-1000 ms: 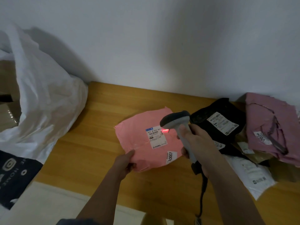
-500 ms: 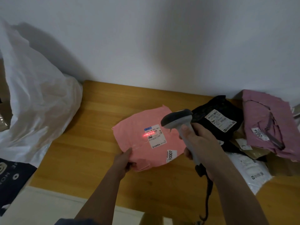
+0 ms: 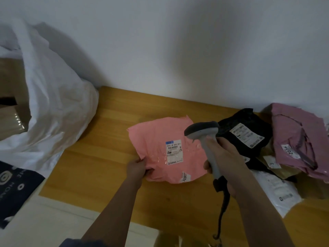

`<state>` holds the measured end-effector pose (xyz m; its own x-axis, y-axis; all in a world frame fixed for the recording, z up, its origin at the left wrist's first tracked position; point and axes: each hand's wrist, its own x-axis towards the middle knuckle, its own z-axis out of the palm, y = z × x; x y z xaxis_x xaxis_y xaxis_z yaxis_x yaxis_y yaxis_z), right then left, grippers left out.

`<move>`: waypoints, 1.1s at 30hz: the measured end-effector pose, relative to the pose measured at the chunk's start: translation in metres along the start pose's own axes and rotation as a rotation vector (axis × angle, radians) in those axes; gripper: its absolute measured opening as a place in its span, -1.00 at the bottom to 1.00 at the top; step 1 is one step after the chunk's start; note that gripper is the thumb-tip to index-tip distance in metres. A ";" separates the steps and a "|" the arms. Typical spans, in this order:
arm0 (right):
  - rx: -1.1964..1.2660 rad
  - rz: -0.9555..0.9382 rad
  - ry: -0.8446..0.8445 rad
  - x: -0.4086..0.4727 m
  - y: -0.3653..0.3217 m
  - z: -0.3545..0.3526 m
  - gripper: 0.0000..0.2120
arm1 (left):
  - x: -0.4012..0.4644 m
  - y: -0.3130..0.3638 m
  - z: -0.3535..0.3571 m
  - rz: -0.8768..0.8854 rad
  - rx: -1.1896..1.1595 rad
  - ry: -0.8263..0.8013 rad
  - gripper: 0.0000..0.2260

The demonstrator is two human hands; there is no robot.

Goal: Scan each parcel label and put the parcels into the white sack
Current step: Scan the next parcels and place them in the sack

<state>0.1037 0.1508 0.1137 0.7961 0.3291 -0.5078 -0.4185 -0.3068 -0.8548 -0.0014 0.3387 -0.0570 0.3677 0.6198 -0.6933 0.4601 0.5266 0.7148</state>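
A pink parcel [image 3: 156,139] lies flat on the wooden table [image 3: 99,157], its white label [image 3: 174,152] facing up. My left hand [image 3: 137,168] pinches the parcel's near left edge. My right hand [image 3: 226,157] grips the handle of a grey barcode scanner [image 3: 203,131], whose head hangs over the parcel's right side. No red beam shows on the label. The white sack [image 3: 53,111] stands open at the table's left end.
At the right lie a black parcel [image 3: 245,138], a mauve parcel [image 3: 299,139], a white parcel [image 3: 277,191] and a brown one under them. The scanner's cable [image 3: 222,211] hangs off the front edge. A dark printed bag [image 3: 12,189] lies at lower left.
The red scan line that swept across the pink parcel's label has gone out. The scanner has lifted slightly and tilted back. My left hand keeps its hold on the parcel's edge.
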 end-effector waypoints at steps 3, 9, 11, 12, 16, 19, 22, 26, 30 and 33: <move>0.048 -0.026 0.000 -0.003 -0.007 0.003 -0.78 | -0.015 0.019 0.002 0.078 -0.081 0.009 -0.87; 0.187 -0.119 0.012 -0.019 -0.028 0.002 -0.77 | -0.053 0.078 -0.004 0.281 -0.250 -0.004 -0.85; 0.253 -0.155 0.026 -0.025 -0.036 0.004 -0.80 | -0.076 0.104 -0.011 0.378 -0.323 -0.002 -0.83; 0.273 -0.177 0.032 -0.028 -0.040 0.006 -0.83 | -0.088 0.116 -0.016 0.438 -0.356 0.010 -0.82; 0.390 -0.258 -0.013 -0.039 -0.059 0.026 -0.91 | -0.132 0.159 -0.051 0.669 -0.393 0.115 -0.79; 0.387 -0.304 -0.106 -0.049 -0.068 0.050 -0.88 | -0.163 0.187 -0.087 0.841 -0.347 0.241 -0.79; 0.375 -0.336 -0.203 -0.064 -0.070 0.078 -0.86 | -0.179 0.213 -0.127 0.965 -0.309 0.384 -0.79; 0.382 -0.363 -0.251 -0.076 -0.068 0.123 -0.89 | -0.184 0.243 -0.176 1.053 -0.245 0.522 -0.78; 0.386 -0.339 -0.220 -0.072 -0.068 0.176 -0.84 | -0.160 0.265 -0.220 1.056 -0.203 0.486 -0.70; 0.378 -0.328 -0.175 -0.066 -0.071 0.218 -0.90 | -0.111 0.277 -0.256 0.938 -0.185 0.458 -0.71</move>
<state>-0.0146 0.3454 0.1848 0.8405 0.5073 -0.1901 -0.3140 0.1701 -0.9341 -0.1218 0.5644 0.2412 0.1546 0.9640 0.2162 0.0058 -0.2197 0.9755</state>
